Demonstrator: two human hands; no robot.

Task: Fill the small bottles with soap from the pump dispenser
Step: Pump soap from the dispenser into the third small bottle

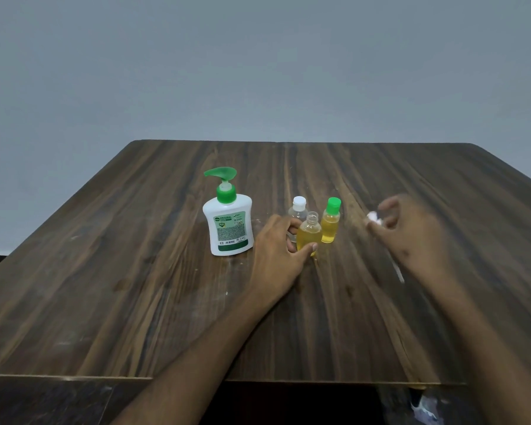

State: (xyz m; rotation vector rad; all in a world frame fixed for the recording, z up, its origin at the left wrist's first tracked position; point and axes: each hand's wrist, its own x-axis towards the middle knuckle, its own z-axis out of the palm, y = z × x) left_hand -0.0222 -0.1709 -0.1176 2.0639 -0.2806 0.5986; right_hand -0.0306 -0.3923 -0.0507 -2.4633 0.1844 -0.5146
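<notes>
Left hand (284,240) grips the uncapped full bottle (309,230); right hand (394,220) pinches a white cap (374,218); misthreading could tip soap onto the worktop (135,271)

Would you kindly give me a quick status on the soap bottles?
Left hand grips open filled bottle. Right hand pinches white cap, blurred. Green-capped bottle filled; white-capped bottle looks empty. Path clear.

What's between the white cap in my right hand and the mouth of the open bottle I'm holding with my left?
Nothing visible. The open bottle, held by your left hand, has a bare mouth. The green-capped bottle stands beside it toward your right hand with the white cap; lift the cap over it.
</notes>
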